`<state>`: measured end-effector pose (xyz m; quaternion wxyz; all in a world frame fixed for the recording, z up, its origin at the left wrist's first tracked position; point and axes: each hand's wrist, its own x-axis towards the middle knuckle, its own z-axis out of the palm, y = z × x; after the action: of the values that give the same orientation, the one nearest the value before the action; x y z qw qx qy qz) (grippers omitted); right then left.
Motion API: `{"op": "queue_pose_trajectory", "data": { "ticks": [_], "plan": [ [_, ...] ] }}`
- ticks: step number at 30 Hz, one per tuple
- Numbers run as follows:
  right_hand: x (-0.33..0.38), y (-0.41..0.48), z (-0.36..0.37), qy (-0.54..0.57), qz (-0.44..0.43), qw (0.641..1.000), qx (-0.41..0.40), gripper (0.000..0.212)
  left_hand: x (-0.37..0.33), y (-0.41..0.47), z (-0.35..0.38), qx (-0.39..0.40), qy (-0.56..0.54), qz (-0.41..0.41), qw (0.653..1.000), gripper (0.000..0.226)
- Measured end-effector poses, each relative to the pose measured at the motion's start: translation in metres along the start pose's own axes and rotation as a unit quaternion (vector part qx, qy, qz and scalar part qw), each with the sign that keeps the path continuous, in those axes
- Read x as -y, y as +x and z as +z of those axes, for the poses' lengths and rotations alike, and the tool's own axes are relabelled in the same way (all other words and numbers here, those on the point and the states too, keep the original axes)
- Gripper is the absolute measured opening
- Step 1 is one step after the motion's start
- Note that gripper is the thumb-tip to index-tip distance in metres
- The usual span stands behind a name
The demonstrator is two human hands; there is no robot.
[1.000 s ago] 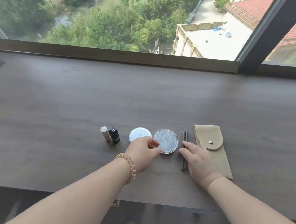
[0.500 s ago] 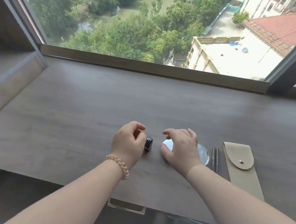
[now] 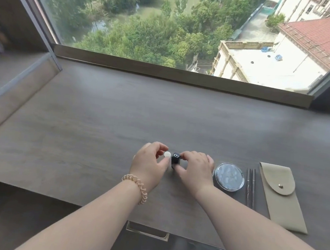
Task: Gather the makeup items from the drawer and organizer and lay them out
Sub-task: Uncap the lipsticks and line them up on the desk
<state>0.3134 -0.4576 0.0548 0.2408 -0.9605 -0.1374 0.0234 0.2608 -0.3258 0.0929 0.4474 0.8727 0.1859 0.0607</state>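
On the dark wooden desk [image 3: 99, 130], my left hand [image 3: 149, 164] pinches a small cream-capped tube [image 3: 167, 154] standing upright. Right beside it, my right hand [image 3: 195, 171] holds a small black lipstick [image 3: 175, 159] between thumb and fingers. A round clear compact [image 3: 229, 176] lies to the right of my right hand. Two thin dark pencils [image 3: 250, 185] lie side by side past it. At the far right lies a beige snap pouch [image 3: 280, 198]. My right hand hides the white round compact.
A window sill [image 3: 181, 76] runs along the desk's far edge. A glass panel [image 3: 17, 82] stands at the left end. Below the desk's front edge a drawer handle [image 3: 146, 233] shows.
The view has swung left. My left hand moved off the compacts onto the cream tube. My right hand left the pencils, crossed over the white compact and took the black lipstick.
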Motion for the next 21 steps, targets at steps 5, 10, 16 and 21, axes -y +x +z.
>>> {"op": "queue_pose_trajectory", "data": {
  "ticks": [5,10,16,21],
  "plan": [
    [0.006,-0.007,-0.025,0.087,-0.031,0.993,-0.073,0.030,-0.023,-0.003,-0.001,0.011,0.025,0.061,0.998,0.023],
    [-0.001,-0.016,-0.071,0.122,-0.055,0.987,-0.094,0.040,-0.062,-0.014,0.001,0.045,-0.051,0.051,0.996,0.032],
    [-0.014,-0.035,-0.111,0.128,-0.082,0.980,-0.128,0.033,-0.104,-0.033,0.013,0.066,-0.210,0.012,0.975,0.018],
    [-0.026,-0.043,-0.134,0.141,-0.101,0.981,-0.092,0.027,-0.134,-0.044,0.012,-0.022,-0.241,-0.008,0.970,0.020]
  ]
}}
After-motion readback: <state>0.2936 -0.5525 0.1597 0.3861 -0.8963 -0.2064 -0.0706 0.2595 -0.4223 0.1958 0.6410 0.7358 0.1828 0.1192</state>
